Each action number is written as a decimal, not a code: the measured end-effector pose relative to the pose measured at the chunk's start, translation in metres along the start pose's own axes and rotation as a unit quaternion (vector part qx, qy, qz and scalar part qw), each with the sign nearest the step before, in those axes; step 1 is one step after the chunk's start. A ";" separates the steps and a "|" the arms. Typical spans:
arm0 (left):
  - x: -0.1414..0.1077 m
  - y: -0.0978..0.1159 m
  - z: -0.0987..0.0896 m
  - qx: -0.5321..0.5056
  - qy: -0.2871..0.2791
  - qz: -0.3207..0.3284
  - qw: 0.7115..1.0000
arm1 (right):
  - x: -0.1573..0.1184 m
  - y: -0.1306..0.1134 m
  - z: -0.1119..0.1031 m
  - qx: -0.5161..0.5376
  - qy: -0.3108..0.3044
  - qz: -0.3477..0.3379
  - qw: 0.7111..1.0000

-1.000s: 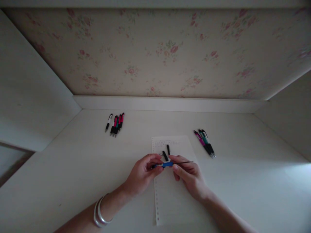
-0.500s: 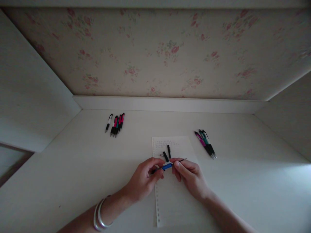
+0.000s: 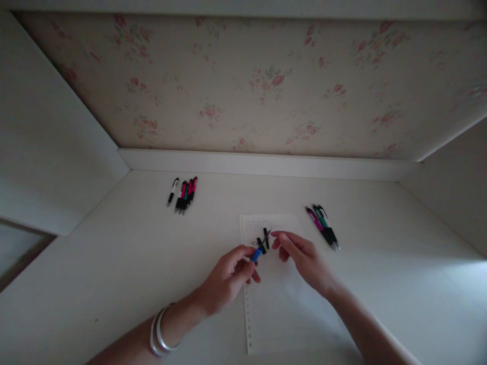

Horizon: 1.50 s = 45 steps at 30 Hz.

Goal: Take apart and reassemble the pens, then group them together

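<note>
My left hand pinches a blue pen barrel between thumb and fingers. From its upper end a thin dark refill points up and to the right. Close to the refill's tip is my right hand, with thumb and index finger drawn together; whatever they hold, if anything, is too small to make out. Behind the barrel, two black pen parts lie on a sheet of punched paper. One has a clip and is partly covered by the barrel and refill.
Several pens in pink, teal and black lie at the back left, beside a white and black pen. Three more pens lie right of the paper. A low white ledge and floral wall close off the white desk.
My right hand has come off the refill and shifted slightly up and right. The blue barrel in my left hand has turned to a steeper angle, its refill now pointing more upward.
</note>
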<state>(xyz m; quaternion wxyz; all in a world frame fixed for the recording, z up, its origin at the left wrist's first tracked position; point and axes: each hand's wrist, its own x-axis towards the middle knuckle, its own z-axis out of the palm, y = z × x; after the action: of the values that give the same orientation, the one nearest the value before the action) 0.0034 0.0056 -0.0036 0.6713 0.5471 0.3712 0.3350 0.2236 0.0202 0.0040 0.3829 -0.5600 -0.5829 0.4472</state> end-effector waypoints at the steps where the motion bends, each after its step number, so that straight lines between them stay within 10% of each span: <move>1: 0.000 -0.001 0.000 -0.011 0.002 -0.004 1.000 | 0.007 0.003 -0.003 -0.056 0.046 -0.017 0.997; 7: 0.002 -0.005 -0.002 -0.042 0.020 -0.007 0.999 | 0.029 0.008 -0.006 -0.306 -0.017 -0.107 0.946; 14: 0.004 -0.005 -0.002 -0.053 0.033 -0.020 0.998 | 0.025 0.009 0.002 -0.347 -0.005 -0.132 0.929; 22: 0.003 -0.003 -0.001 -0.028 0.020 -0.024 0.999 | 0.025 0.022 0.005 0.002 0.079 -0.054 0.995; 28: 0.002 0.000 0.001 0.066 0.007 -0.029 0.997 | 0.018 0.002 0.010 0.332 0.092 0.032 0.938; 45: 0.003 0.004 0.003 0.110 0.005 -0.021 0.994 | 0.016 0.003 0.014 0.377 0.050 0.020 0.925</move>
<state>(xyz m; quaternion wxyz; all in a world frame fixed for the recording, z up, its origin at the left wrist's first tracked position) 0.0078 0.0073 0.0006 0.6120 0.6082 0.4208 0.2803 0.2098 0.0347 -0.0040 0.5850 -0.4075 -0.3405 0.6130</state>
